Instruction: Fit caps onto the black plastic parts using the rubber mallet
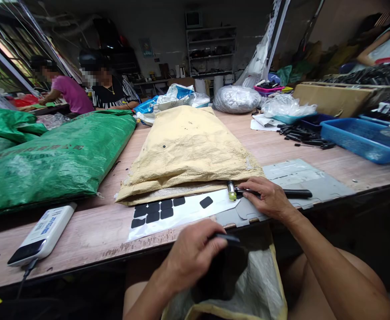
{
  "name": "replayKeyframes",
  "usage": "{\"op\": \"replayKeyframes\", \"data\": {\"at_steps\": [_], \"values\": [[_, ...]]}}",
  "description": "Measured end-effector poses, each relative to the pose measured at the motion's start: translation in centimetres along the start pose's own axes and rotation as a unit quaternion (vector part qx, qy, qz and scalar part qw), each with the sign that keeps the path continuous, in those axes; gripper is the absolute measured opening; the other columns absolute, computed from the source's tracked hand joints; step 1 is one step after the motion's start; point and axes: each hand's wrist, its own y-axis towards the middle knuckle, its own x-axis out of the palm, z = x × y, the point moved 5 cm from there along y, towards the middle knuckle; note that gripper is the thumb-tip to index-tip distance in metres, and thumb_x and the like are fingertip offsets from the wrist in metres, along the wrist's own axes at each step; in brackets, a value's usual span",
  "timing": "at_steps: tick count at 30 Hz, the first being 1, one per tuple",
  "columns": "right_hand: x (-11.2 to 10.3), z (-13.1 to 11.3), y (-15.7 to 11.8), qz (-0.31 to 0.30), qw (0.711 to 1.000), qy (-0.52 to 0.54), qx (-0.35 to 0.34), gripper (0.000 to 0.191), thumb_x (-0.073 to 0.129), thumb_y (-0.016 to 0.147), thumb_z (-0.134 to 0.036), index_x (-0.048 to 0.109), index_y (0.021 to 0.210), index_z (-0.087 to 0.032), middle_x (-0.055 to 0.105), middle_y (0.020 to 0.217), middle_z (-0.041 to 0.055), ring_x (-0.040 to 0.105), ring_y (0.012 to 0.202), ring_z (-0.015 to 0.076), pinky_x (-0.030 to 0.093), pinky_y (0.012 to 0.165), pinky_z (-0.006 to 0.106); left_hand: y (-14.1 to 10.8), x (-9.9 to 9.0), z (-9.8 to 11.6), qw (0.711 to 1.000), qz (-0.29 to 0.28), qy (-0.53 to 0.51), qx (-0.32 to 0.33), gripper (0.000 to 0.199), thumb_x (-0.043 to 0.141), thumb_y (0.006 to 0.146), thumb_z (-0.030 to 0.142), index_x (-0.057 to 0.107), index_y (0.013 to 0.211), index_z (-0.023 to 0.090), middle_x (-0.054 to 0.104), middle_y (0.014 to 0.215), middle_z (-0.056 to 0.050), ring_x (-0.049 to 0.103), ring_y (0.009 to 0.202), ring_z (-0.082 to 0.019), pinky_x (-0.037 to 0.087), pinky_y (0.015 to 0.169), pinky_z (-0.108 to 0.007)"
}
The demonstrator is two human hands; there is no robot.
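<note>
My left hand (pixel 193 246) is closed on a small dark flat piece (pixel 230 238), whose exact kind I cannot make out. It is above an open bag (pixel 259 278) with a pale lining, between my legs. At the table's front edge, the fingers of my right hand (pixel 268 195) are wrapped round the handle of a hammer (pixel 298 194). The hammer has a metal head with a yellow-green tip and lies over a grey board (pixel 301 175). To its left is a white sheet (pixel 181 218) with several black rounded-square stickers (pixel 153 216).
A large yellow paper bag (pixel 191 146) lies just behind the sheet. Left of it are a green sack (pixel 58 155) and a white power bank (pixel 43 235) with a cable. A blue basket (pixel 355 138) and black parts (pixel 306 136) are at right. Two people sit across the table.
</note>
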Motion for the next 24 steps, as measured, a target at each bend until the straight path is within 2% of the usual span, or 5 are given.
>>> {"op": "replayKeyframes", "data": {"at_steps": [3,7,13,18,24], "values": [[0.0,0.0,0.0,0.001,1.000,0.000,0.001,0.021,0.060,0.092,-0.024,0.072,0.110,-0.025,0.071,0.104,0.0052,0.065,0.098,0.0222,0.053,0.087,0.036,-2.2,4.3,0.2,0.994,-0.096,0.053,-0.027,0.014,0.060,0.094,0.032,0.070,0.103,0.028,0.072,0.098,0.001,0.067,0.089,-0.018,0.045,0.075,-0.028],[0.0,0.0,0.0,0.002,1.000,-0.002,0.002,0.023,0.060,0.091,-0.022,0.072,0.110,-0.025,0.071,0.104,0.0052,0.065,0.098,0.0224,0.053,0.086,0.036,-2.9,9.1,-3.2,0.969,-0.150,0.167,-0.107,0.018,0.056,0.092,0.030,0.069,0.101,0.023,0.073,0.101,-0.006,0.071,0.088,-0.026,0.048,0.071,-0.034],[-0.1,-0.2,0.0,0.006,1.000,-0.008,0.001,0.022,0.061,0.090,-0.021,0.072,0.109,-0.026,0.071,0.103,0.0047,0.065,0.098,0.0220,0.052,0.085,0.035,-2.9,11.6,-5.7,0.947,-0.160,0.230,-0.158,0.028,0.052,0.088,0.021,0.069,0.110,0.017,0.074,0.107,-0.013,0.072,0.096,-0.031,0.053,0.081,-0.041],[-0.1,-0.4,-0.1,0.016,1.000,-0.004,0.000,0.022,0.060,0.088,-0.019,0.072,0.106,-0.025,0.071,0.100,0.0049,0.065,0.096,0.0219,0.052,0.084,0.034,-1.9,8.1,-1.9,0.967,-0.179,0.144,-0.109,0.023,0.062,0.087,0.039,0.073,0.100,0.024,0.076,0.099,-0.006,0.071,0.088,-0.026,0.050,0.073,-0.032],[-0.4,-0.5,-0.4,0.021,1.000,0.012,0.003,0.016,0.063,0.083,-0.018,0.071,0.095,-0.023,0.070,0.090,0.0047,0.063,0.087,0.0217,0.053,0.079,0.035,6.5,-2.4,0.2,0.978,0.050,0.180,-0.094,0.028,0.050,0.095,0.035,0.074,0.093,0.022,0.075,0.086,-0.005,0.066,0.077,-0.021,0.045,0.068,-0.029]]}}
